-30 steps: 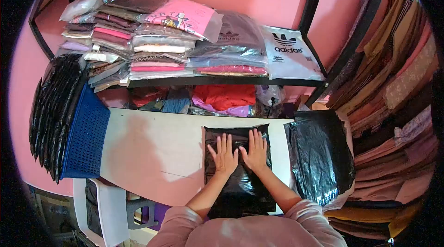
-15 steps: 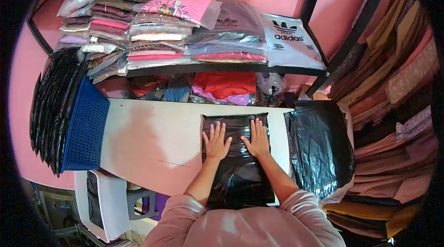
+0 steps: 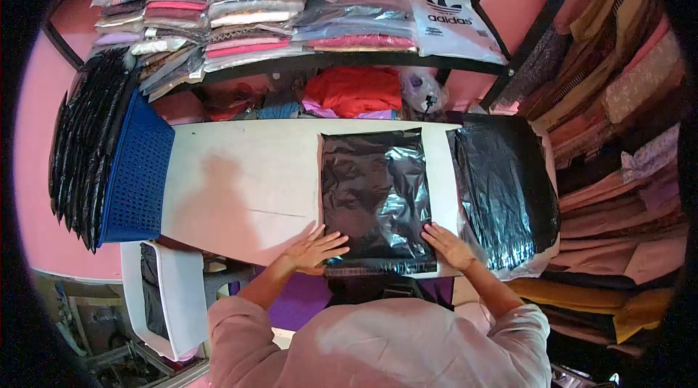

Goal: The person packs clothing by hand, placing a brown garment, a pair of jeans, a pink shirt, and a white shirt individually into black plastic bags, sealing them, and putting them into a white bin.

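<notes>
A glossy black plastic package [image 3: 374, 192] lies flat on the white table [image 3: 283, 148], its near end at the front edge. My left hand [image 3: 318, 248] rests at its lower left corner, fingers spread over the edge of the plastic. At the lower right side is my right hand [image 3: 447, 246], fingers apart, with the fingertips touching the package's edge. Neither hand is closed on anything. To the right lies a stack of black plastic bags [image 3: 505, 195].
A blue basket [image 3: 138, 170] holding many black packages [image 3: 87, 148] stands at the left. Behind the table, a shelf [image 3: 334, 61] bears bagged clothes [image 3: 254, 17]. Hanging garments [image 3: 611, 192] line the right. A white container [image 3: 171, 301] is below the table's front left.
Both my hands have moved from the package's upper part down to its near corners and farther apart. The package sits nearer the front edge, and the camera view has shifted.
</notes>
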Demonstrator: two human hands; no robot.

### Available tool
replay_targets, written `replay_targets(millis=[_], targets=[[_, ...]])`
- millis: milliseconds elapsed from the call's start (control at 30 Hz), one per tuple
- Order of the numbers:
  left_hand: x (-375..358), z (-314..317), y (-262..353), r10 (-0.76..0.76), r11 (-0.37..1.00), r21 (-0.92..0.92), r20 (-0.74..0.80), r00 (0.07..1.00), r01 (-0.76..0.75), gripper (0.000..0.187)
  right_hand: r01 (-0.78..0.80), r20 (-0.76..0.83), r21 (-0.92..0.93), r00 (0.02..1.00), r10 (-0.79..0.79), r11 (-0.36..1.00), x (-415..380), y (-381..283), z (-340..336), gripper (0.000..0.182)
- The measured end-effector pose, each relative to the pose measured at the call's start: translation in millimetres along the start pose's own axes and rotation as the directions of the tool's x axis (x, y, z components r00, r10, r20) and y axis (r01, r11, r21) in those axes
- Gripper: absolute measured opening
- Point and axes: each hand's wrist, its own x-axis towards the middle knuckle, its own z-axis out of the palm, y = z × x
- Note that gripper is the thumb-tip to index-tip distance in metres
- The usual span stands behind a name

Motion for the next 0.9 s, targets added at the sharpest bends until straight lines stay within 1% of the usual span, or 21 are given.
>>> replay_targets(millis=[33, 167, 200, 233, 300, 367, 400, 433, 467, 500, 567, 600, 633, 667, 700, 733, 767, 800, 833, 867, 900], targets=[[-4, 11, 1, 0.005, 1.000, 0.000, 0.003, 1.000, -0.005, 0.075, -0.005, -0.001, 0.002, 1.000, 0.005, 1.000, -5, -4, 1, 0.064], [2, 55, -5, 0.077, 0.974, 0.226, -0.295, 0.952, -0.009, 0.074, -0.011, -0.007, -0.011, 1.000, 0.011, 1.000, -4, -19, -2, 0.068], [2, 58, -4, 0.110, 0.950, 0.312, -0.396, 0.912, 0.020, 0.074, 0.039, 0.024, -0.075, 0.999, -0.037, 0.996, -2, -20, -3, 0.067], [-4, 62, -4, 0.110, 0.951, 0.309, -0.395, 0.912, 0.020, 0.074, 0.090, 0.059, -0.135, 0.995, -0.083, 0.987, -2, -21, -2, 0.066], [-20, 29, 1, -0.073, 0.994, -0.104, -0.409, 0.910, 0.033, 0.067, 0.130, 0.063, -0.164, 0.991, -0.121, 0.978, -6, -20, 4, 0.064], [-24, 40, -4, -0.099, 0.986, -0.162, -0.439, 0.893, 0.030, 0.061, 0.109, 0.043, -0.134, 0.994, -0.105, 0.985, -9, -18, 6, 0.061], [-23, 49, -6, -0.021, 0.992, 0.107, -0.409, 0.912, 0.070, 0.060, 0.105, 0.037, -0.131, 0.994, -0.101, 0.986, -9, -19, 6, 0.059], [-23, 58, -7, 0.046, 0.924, 0.370, -0.359, 0.932, 0.097, 0.060, 0.111, 0.039, -0.130, 0.994, -0.107, 0.985, -9, -20, 6, 0.059], [-24, 47, 3, -0.038, 0.898, 0.426, -0.182, 0.983, 0.113, 0.059, 0.110, 0.026, -0.100, 0.994, -0.108, 0.989, -9, -22, 3, 0.059], [-20, 52, 9, -0.042, 0.897, 0.425, -0.183, 0.982, 0.118, 0.059, 0.108, 0.012, -0.071, 0.994, -0.107, 0.992, -10, -23, 1, 0.058], [-11, 65, 16, 0.006, 0.830, 0.506, -0.429, 0.903, 0.235, 0.058, 0.138, -0.047, -0.148, 0.988, -0.147, 0.979, -10, -20, 10, 0.062], [-9, 62, 19, 0.015, 0.892, 0.405, -0.469, 0.883, 0.200, 0.049, 0.135, -0.089, -0.118, 0.985, -0.146, 0.984, -9, -22, 12, 0.063], [-8, 69, 15, 0.015, 0.892, 0.405, -0.471, 0.882, 0.202, 0.049, 0.133, -0.130, -0.089, 0.981, -0.144, 0.987, -9, -23, 12, 0.065], [-8, 71, 12, 0.002, 0.961, 0.239, -0.508, 0.861, 0.138, 0.042, 0.134, -0.129, -0.089, 0.981, -0.145, 0.987, -11, -23, 15, 0.065], [-7, 73, 10, -0.018, 0.996, 0.067, -0.543, 0.840, 0.064, 0.035, 0.096, -0.152, 0.013, 0.984, -0.093, 0.995, -12, -21, 19, 0.057], [-5, 77, 14, -0.147, 0.987, -0.151, -0.656, 0.740, 0.062, 0.025, 0.060, -0.171, 0.114, 0.984, -0.040, 0.992, -12, -18, 23, 0.049], [-4, 77, 15, -0.146, 0.987, -0.148, -0.659, 0.738, 0.063, 0.025, 0.026, -0.186, 0.214, 0.982, 0.015, 0.976, -11, -15, 25, 0.041], [-3, 78, 18, -0.317, 0.936, -0.332, -0.648, 0.693, 0.117, 0.026, 0.027, -0.188, 0.212, 0.982, 0.013, 0.977, -10, -14, 30, 0.041], [-2, 78, 20, -0.479, 0.848, -0.506, -0.604, 0.638, 0.158, 0.026, -0.021, -0.246, 0.397, 0.961, 0.128, 0.918, -8, -13, 35, 0.032], [4, 78, 20, -0.522, 0.834, -0.524, -0.653, 0.549, 0.171, 0.015, -0.051, -0.278, 0.570, 0.928, 0.250, 0.820, -4, -17, 34, 0.023], [9, 77, 22, -0.521, 0.835, -0.523, -0.654, 0.549, 0.170, 0.015, -0.050, -0.279, 0.570, 0.927, 0.251, 0.820, -1, -20, 33, 0.023]])
